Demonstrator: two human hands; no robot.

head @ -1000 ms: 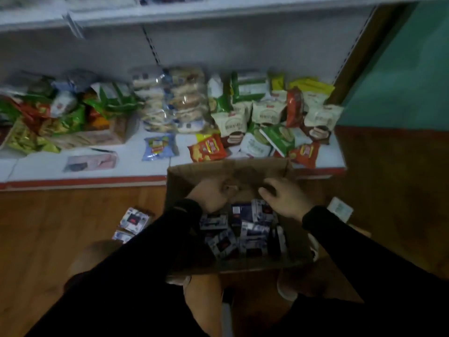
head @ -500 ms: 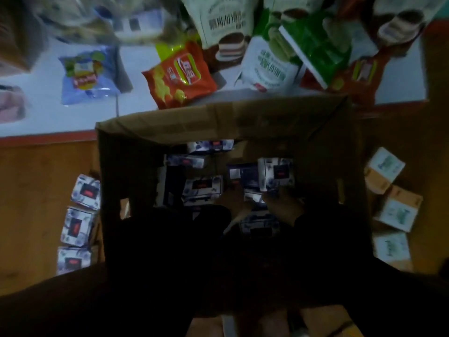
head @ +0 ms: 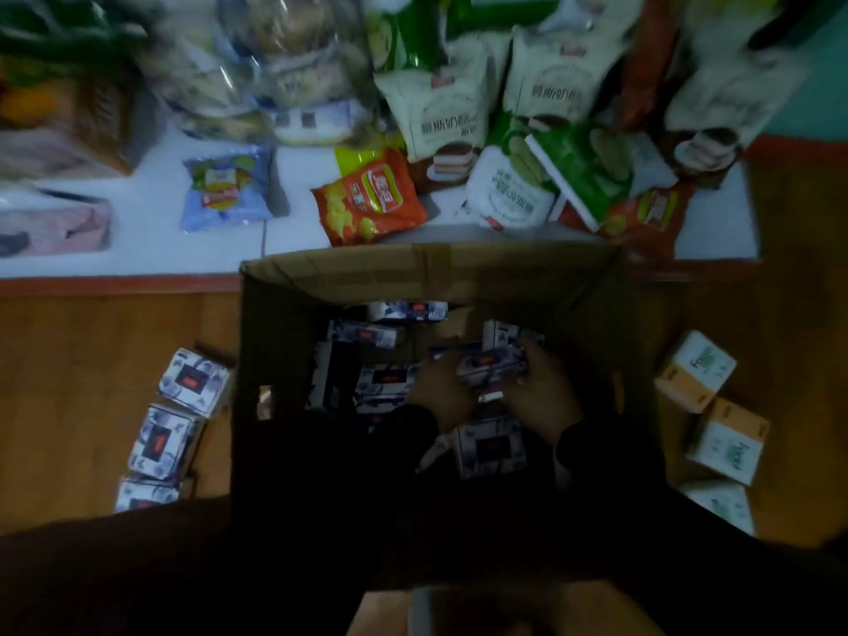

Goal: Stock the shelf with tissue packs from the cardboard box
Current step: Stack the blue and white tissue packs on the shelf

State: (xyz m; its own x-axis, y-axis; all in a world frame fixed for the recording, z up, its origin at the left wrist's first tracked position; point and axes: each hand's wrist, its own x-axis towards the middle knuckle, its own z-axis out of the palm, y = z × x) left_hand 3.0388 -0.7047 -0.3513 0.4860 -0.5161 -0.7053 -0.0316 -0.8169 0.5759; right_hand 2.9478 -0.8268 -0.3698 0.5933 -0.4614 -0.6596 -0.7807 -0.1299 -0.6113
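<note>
Brown cardboard box (head: 413,273); tissue packs (head: 195,382) white with dark blue print and red labels; orange snack bag (head: 367,199); white shelf (head: 137,231); orange-brown wooden floor (head: 92,360).

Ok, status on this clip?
Both hands, left hand and right hand, gripping one tissue pack inside cardboard box. Shelf front crowded with snack bags.

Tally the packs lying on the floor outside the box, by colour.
Blue-and-white packs, left of the box: 3
White-and-orange packs, right of the box: 3
Total: 6
</note>
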